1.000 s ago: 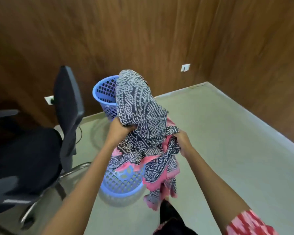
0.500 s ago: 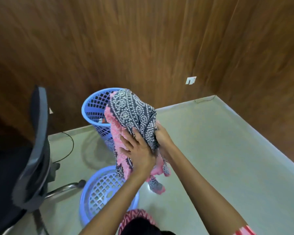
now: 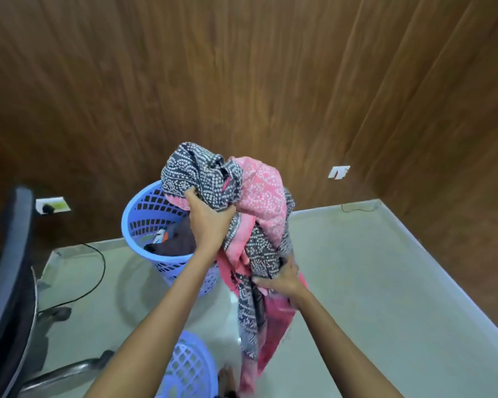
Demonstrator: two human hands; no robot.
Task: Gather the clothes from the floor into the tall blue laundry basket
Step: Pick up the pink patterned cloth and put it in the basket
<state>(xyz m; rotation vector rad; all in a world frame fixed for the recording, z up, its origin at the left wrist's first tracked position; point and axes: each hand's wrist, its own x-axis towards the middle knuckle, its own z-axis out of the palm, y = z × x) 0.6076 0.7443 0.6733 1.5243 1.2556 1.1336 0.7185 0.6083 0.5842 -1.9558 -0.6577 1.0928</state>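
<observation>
Grips with the left hand (image 3: pixel 210 222) a thick fistful of the pink and grey dotted garment (image 3: pixel 259 191), with fingers curled tight into the top of the bundle and held up above the mouth of the tall blue laundry basket (image 3: pixel 144 208). Clasps with the right hand (image 3: pixel 279 278), lower down and to the right, the hanging lengths of the same cloth, with thumb and fingers closed round the gathered folds. Keeps the garment in the air, not inside the basket: bunched high over the right side of the rim, trailing down past the right hand in a long pink and grey tail towards the floor (image 3: pixel 371 282). Hides the basket's right rim behind the bundle and part of the near rim behind the left forearm. Finds dark clothes (image 3: pixel 181 239) already lying at the bottom of the basket, with a small patch of orange and white among them. Stands the basket upright on the pale floor, close to the wood-panelled wall (image 3: pixel 242 67). Shows a second, lower blue basket (image 3: pixel 193 369) near the bottom edge, partly under the left arm. Crowds the left edge with a dark office chair (image 3: pixel 9 268) and its metal base, near both baskets. Runs a black cable (image 3: pixel 98 271) across the floor between chair and tall basket. Carries on the wall a socket plate (image 3: pixel 52 204) to the left of the basket and a white plate (image 3: pixel 338 171) to the right.
</observation>
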